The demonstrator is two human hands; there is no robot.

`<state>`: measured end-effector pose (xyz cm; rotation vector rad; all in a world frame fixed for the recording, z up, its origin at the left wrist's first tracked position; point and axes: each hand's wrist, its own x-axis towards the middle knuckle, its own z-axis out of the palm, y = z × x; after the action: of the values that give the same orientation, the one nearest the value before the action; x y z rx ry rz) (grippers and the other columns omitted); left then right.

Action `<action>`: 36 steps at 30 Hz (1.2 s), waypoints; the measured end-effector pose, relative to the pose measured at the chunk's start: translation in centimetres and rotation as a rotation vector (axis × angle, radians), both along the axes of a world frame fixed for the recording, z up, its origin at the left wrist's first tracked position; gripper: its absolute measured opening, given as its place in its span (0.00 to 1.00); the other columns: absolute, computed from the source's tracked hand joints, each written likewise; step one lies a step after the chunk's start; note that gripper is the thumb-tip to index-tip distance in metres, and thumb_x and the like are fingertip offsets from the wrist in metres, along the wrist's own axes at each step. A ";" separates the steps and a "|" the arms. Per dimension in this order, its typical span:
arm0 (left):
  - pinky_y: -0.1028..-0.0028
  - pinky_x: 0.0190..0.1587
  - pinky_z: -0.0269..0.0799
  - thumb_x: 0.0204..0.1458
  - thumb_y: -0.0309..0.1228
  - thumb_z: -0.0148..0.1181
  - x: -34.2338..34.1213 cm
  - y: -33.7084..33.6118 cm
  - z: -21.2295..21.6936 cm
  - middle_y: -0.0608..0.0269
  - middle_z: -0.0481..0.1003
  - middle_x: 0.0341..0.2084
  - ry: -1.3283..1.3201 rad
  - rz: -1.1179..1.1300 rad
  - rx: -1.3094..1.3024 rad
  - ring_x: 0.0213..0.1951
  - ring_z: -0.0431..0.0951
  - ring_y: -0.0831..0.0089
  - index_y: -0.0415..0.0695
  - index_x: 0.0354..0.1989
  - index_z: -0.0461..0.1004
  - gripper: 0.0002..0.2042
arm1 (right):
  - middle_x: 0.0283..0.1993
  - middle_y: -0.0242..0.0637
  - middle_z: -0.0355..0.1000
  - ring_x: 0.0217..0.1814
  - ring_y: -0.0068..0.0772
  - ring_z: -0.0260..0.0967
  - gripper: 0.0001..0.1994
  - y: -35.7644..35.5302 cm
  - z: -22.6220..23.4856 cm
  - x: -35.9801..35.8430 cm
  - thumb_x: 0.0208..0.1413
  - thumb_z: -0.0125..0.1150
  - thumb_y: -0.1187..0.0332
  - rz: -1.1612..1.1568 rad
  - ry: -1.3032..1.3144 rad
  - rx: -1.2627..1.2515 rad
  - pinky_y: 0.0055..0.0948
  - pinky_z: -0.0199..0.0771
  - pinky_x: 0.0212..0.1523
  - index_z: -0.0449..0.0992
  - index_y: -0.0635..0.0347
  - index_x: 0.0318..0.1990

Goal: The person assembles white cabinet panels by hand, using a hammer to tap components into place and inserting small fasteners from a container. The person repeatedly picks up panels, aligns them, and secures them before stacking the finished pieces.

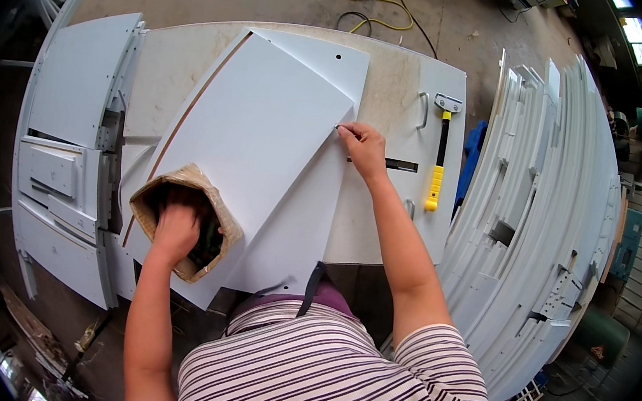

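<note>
My left hand (178, 231) reaches into the mouth of a brown, creased bag (226, 226), which sits on the near left part of a white panel (267, 116). The fingers are hidden in its dark inside, and the contents cannot be made out. At the right edge of this panel, my right hand (365, 149) is closed in a pinch. Between its fingertips a tiny dark spot shows, too small to name. The panel lies slanted over a second white panel (285, 248) with small round holes. A brown strip (188, 120) runs along the upper panel's left edge.
A hammer-like tool with a yellow and black handle (438, 166) lies at the table's (380, 238) right side, by a metal handle (424, 110). Long white profiles (522, 222) are piled on the right. White panels (65, 181) stand left. A yellow cable (381, 3) crosses the floor.
</note>
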<state>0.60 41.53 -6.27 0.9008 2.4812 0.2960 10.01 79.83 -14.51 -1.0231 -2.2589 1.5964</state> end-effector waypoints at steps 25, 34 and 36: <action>0.43 0.56 0.57 0.52 0.30 0.52 0.1 0.6 1.3 0.41 0.70 0.48 -0.007 0.040 0.016 0.56 0.63 0.44 0.38 0.47 0.72 0.15 | 0.35 0.35 0.75 0.42 0.41 0.72 0.08 2.6 4.6 -2.4 0.52 0.61 0.61 0.462 -0.355 0.521 0.39 0.72 0.39 0.83 0.52 0.34; 0.41 0.57 0.56 0.52 0.30 0.52 0.2 0.6 1.3 0.40 0.71 0.44 0.013 0.055 -0.010 0.55 0.64 0.43 0.37 0.44 0.73 0.13 | 0.39 0.35 0.75 0.42 0.41 0.73 0.08 2.1 3.9 -3.4 0.52 0.62 0.61 0.464 -0.453 0.513 0.40 0.73 0.40 0.82 0.52 0.36; 0.41 0.57 0.56 0.52 0.30 0.52 0.1 0.4 1.0 0.41 0.72 0.44 -0.019 0.070 -0.012 0.54 0.64 0.43 0.37 0.44 0.73 0.13 | 0.39 0.35 0.75 0.42 0.42 0.73 0.08 2.2 3.5 -3.4 0.52 0.62 0.61 0.453 -0.454 0.498 0.40 0.73 0.40 0.82 0.52 0.35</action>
<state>0.71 41.96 -5.27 0.8042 2.4982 0.3113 6.64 82.07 -10.98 -0.8313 -3.1510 0.8672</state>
